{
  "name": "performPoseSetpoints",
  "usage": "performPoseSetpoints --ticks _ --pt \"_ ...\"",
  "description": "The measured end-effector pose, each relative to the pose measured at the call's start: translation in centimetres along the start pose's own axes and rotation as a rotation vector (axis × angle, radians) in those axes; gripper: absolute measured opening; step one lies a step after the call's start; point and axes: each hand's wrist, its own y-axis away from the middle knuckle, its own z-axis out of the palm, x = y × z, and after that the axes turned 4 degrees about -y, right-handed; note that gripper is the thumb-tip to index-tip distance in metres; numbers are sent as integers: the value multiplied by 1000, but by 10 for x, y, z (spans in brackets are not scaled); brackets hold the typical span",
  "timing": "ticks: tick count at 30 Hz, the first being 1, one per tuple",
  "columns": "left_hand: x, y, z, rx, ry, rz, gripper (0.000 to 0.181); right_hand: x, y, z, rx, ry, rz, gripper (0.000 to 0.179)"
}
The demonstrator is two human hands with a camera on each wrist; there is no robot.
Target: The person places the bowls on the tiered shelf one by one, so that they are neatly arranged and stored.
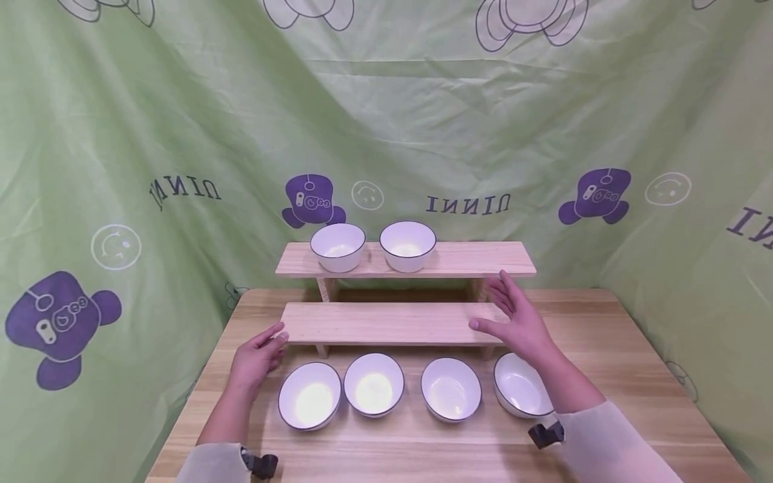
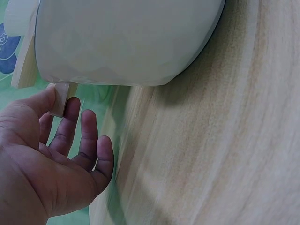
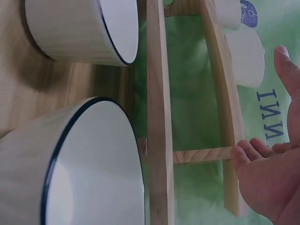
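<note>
A two-tier wooden shelf stands on the table, with a lower board [image 1: 386, 323] in front of a higher upper board [image 1: 477, 258]. My left hand [image 1: 256, 359] pinches the left end of the lower board between thumb and fingers, as the board end [image 2: 60, 101] shows in the left wrist view. Over the shelf's right end, my right hand [image 1: 522, 329] is spread, thumb apart from the fingers, with nothing in its grasp. In the right wrist view its fingertips [image 3: 241, 154] overlap the upper board's edge. Two white dark-rimmed bowls, left [image 1: 338, 248] and right [image 1: 407, 247], sit on the upper board.
Several more white bowls stand in a row before the shelf, among them a leftmost bowl [image 1: 310, 396] and a rightmost bowl [image 1: 522, 386] partly hidden by my right forearm. Behind the wooden table [image 1: 386, 456] hangs a green printed cloth [image 1: 386, 134].
</note>
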Motion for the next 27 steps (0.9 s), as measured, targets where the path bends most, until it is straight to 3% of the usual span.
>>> performPoseSetpoints --ticks 16,27 --pt "3 4 0 3 -7 2 60 13 34 -12 33 124 -15 124" --pt "3 4 0 1 -34 6 63 24 59 -20 36 217 25 126"
